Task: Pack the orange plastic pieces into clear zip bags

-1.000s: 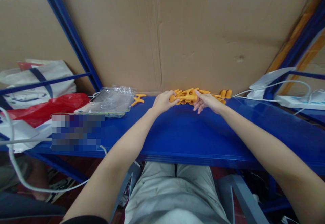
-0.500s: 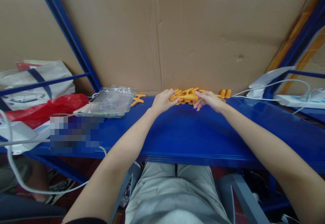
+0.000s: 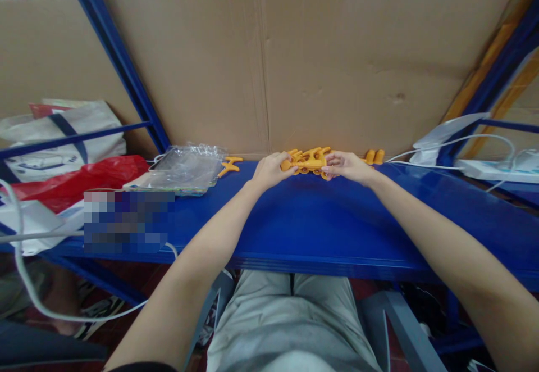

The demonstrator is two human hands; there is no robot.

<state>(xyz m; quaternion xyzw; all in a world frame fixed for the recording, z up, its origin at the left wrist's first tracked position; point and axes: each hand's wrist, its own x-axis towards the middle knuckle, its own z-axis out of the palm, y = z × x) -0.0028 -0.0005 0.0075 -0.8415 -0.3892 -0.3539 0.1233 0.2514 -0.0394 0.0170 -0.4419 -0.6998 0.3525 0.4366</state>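
Note:
Between my hands lies a yellow plastic piece (image 3: 309,164) with a rounded knob at its left end. My left hand (image 3: 270,171) pinches that knob end between thumb and fingers. The fingers of my right hand (image 3: 346,167) are closed on the piece's right end. Behind it, several more yellow plastic parts (image 3: 314,152) with rings and prongs sit in a row against the cardboard. A forked yellow part (image 3: 229,166) lies left of my left hand. To the right of my right hand stand two small yellow caps (image 3: 374,157). What exactly the pieces belong to, I cannot tell.
Plastic-wrapped flat packs (image 3: 185,168) lie on the left of the blue table (image 3: 303,220). Beyond them are a red bag (image 3: 84,178) and a white cloth bag (image 3: 67,136). Cardboard (image 3: 315,57) walls off the back. White cables (image 3: 455,141) run at the right.
My right hand has shifted its hold, its fingers curling in from a looser, spread pose onto the right end of the yellow piece. My left hand stays nearly in place.

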